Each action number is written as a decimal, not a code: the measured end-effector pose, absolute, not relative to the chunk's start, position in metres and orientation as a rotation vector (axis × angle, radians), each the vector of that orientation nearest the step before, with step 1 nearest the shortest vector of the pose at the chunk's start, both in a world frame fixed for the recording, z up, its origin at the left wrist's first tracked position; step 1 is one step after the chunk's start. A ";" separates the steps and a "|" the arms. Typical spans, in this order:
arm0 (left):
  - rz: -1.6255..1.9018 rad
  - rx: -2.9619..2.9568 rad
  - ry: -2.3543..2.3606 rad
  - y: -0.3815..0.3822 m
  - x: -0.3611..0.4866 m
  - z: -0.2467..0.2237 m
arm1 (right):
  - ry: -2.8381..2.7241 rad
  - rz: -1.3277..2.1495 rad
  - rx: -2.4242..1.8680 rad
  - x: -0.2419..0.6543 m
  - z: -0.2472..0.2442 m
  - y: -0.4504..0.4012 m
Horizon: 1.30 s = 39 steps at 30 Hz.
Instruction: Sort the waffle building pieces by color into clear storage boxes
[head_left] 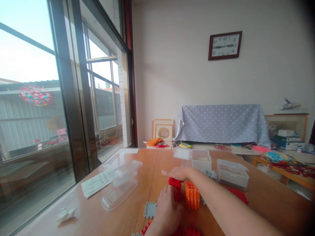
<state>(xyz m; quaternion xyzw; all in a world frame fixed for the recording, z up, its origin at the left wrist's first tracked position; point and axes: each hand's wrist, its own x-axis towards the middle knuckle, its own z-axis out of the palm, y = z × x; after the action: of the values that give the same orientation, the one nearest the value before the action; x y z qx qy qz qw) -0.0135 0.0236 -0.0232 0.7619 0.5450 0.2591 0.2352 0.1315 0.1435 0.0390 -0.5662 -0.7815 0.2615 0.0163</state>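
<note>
A group of red notched interlocking tiles (175,186) stands on edge on the table between my hands. The closed fingers of my left hand (168,206) hold its near left side. My right hand (176,173) reaches across from the right and lies at the top of the red tiles, thumb stretched out to the left. Its other fingers are hidden. Just right of the red tiles stands a row of orange interlocking tiles (192,195). A grey tile (150,209) lies flat left of my left hand. More red tiles (193,230) show at the bottom edge, partly covered.
Clear plastic boxes (232,175) (201,159) stand at the back right, with grey tiles (210,174) near them. A red tile (238,194) lies beyond my right forearm. Clear lids (119,195), a written paper (95,183) and a crumpled tissue (66,214) lie left.
</note>
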 end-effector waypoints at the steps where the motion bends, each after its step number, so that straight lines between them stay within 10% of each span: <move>1: 0.736 2.110 1.512 0.024 -0.014 -0.023 | -2.426 0.793 -1.736 0.131 0.043 0.141; 13: 0.812 2.176 1.585 0.017 -0.020 -0.010 | -2.094 0.356 -1.422 0.146 0.099 0.046; 24: 0.533 2.402 1.236 -0.009 -0.017 -0.005 | -1.856 0.820 -1.403 0.195 0.025 -0.044; 39: 0.453 2.327 1.434 -0.012 -0.029 -0.008 | -2.195 0.546 -1.616 0.177 -0.014 -0.072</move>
<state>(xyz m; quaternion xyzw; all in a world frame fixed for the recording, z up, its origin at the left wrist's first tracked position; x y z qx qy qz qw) -0.0291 -0.0119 -0.0082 0.8255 0.5087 0.1607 0.1843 0.1773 -0.0725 -0.0136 -0.5717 -0.7768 0.1932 0.1800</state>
